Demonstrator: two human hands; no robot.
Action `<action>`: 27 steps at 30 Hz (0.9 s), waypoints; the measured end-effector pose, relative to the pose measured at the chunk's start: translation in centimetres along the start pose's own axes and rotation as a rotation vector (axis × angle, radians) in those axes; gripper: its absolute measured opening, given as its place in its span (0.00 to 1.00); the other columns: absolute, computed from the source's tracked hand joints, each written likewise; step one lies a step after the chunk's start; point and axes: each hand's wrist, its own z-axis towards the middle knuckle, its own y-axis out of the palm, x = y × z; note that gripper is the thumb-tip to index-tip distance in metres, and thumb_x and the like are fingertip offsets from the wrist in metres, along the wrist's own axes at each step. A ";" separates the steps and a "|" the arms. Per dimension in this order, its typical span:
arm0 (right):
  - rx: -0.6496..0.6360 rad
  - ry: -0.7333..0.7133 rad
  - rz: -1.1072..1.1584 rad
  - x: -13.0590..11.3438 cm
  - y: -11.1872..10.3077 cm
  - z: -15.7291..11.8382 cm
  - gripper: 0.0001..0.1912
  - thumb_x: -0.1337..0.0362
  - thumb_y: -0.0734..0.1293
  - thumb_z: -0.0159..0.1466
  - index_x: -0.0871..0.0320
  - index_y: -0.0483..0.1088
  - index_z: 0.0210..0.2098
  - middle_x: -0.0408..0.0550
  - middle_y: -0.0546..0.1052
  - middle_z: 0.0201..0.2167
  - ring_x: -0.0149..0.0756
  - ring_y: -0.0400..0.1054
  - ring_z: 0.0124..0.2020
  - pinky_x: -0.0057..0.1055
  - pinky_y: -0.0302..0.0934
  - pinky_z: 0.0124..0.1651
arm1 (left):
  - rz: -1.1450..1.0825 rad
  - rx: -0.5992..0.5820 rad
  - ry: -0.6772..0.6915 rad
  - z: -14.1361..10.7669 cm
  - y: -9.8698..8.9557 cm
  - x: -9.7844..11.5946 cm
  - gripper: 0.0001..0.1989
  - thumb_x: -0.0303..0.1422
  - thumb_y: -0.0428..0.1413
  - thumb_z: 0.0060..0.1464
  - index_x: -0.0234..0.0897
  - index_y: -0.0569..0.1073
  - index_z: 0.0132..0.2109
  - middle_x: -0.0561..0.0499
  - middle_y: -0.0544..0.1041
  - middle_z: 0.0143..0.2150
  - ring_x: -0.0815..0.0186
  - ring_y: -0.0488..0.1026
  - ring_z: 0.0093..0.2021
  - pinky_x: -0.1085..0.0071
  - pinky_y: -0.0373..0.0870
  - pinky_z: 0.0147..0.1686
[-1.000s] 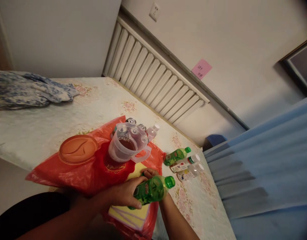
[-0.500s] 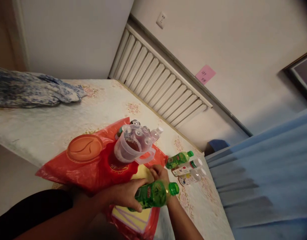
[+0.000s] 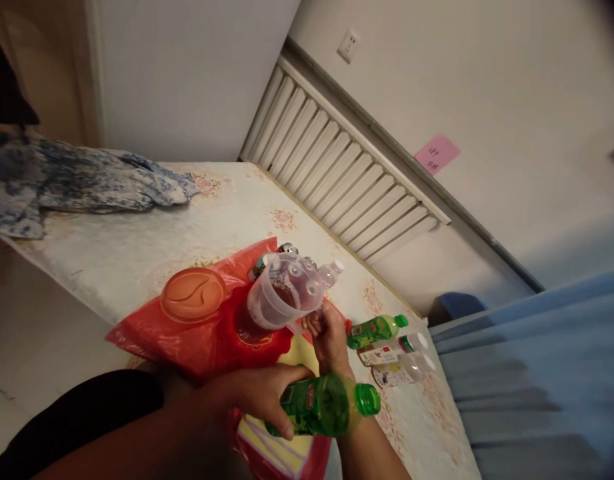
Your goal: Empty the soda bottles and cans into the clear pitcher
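Observation:
My left hand (image 3: 264, 400) is wrapped around a green plastic drink bottle (image 3: 319, 405), which lies tilted in the grip with its green cap end toward the right. My right hand (image 3: 329, 337) reaches up behind that bottle, its fingers closed around the handle of a clear plastic pitcher (image 3: 271, 303). Brown liquid with some foam shows inside the pitcher. It rests on a red plastic bag (image 3: 187, 357), and beside it on the bag lies a round orange lid (image 3: 193, 295). Part of my right forearm is hidden by the bottle.
Another green bottle (image 3: 375, 331) lies at the right, alongside clear bottles with white caps (image 3: 399, 353). Several cans and bottles stand behind the pitcher. A yellow sheet (image 3: 279, 443) shows under my left hand. Patterned cloth (image 3: 111, 180) lies far left; a radiator (image 3: 347, 160) lines the wall.
My right hand has moved up from near the yellow sheet and taken hold of the pitcher's handle. The left hand keeps the bottle. The view has shifted, moving the scene rightward.

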 end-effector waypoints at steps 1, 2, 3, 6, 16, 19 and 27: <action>0.037 0.000 0.012 -0.3 0.4 0.1 0.22 0.53 0.60 0.68 0.51 0.51 0.21 0.35 0.51 0.18 0.30 0.46 0.19 0.30 0.52 0.26 | -0.019 -0.001 0.019 -0.1 -0.1 0.0 0.40 0.47 0.71 0.29 0.41 0.71 0.52 0.53 0.75 0.43 0.58 0.72 0.43 0.68 0.73 0.40; 0.070 0.001 0.014 -0.7 0.6 0.2 0.21 0.54 0.59 0.68 0.51 0.50 0.21 0.35 0.49 0.18 0.30 0.44 0.19 0.30 0.51 0.25 | -0.039 -0.001 0.036 -0.2 -0.2 0.1 0.40 0.48 0.72 0.28 0.41 0.72 0.51 0.53 0.75 0.42 0.59 0.72 0.42 0.68 0.72 0.39; 0.098 0.001 0.013 -1.2 0.8 0.4 0.21 0.56 0.60 0.67 0.51 0.48 0.21 0.35 0.48 0.18 0.29 0.43 0.19 0.29 0.50 0.25 | -0.059 0.001 0.049 -0.3 -0.4 0.2 0.40 0.49 0.72 0.28 0.40 0.72 0.50 0.53 0.75 0.42 0.59 0.71 0.41 0.67 0.72 0.38; 0.166 -0.006 0.032 -3.3 0.5 0.9 0.22 0.56 0.61 0.65 0.51 0.46 0.21 0.33 0.45 0.18 0.28 0.40 0.18 0.29 0.51 0.25 | -0.116 0.005 0.070 -0.6 -0.7 0.7 0.38 0.48 0.72 0.29 0.40 0.73 0.49 0.53 0.75 0.40 0.59 0.72 0.40 0.68 0.71 0.36; 0.422 -0.130 0.093 -12.1 -5.3 0.7 0.19 0.59 0.68 0.59 0.53 0.52 0.20 0.30 0.49 0.15 0.24 0.41 0.16 0.25 0.53 0.22 | -0.201 0.009 0.097 -1.0 -2.7 2.5 0.42 0.36 0.71 0.34 0.40 0.71 0.60 0.50 0.78 0.54 0.51 0.74 0.53 0.63 0.72 0.50; 0.499 -0.162 0.036 -14.2 -7.0 -0.2 0.19 0.61 0.68 0.58 0.53 0.53 0.20 0.31 0.50 0.15 0.25 0.44 0.16 0.25 0.54 0.22 | -0.272 0.046 0.130 -1.2 -3.6 2.9 0.43 0.34 0.69 0.35 0.40 0.69 0.63 0.49 0.77 0.57 0.50 0.73 0.56 0.61 0.70 0.54; 0.499 -0.095 -0.123 -16.3 -11.0 -2.4 0.22 0.59 0.69 0.58 0.55 0.53 0.17 0.32 0.52 0.13 0.24 0.45 0.15 0.26 0.52 0.21 | -0.212 0.292 0.110 -1.0 -5.9 2.2 0.39 0.33 0.65 0.40 0.41 0.66 0.62 0.51 0.78 0.54 0.54 0.73 0.53 0.65 0.71 0.50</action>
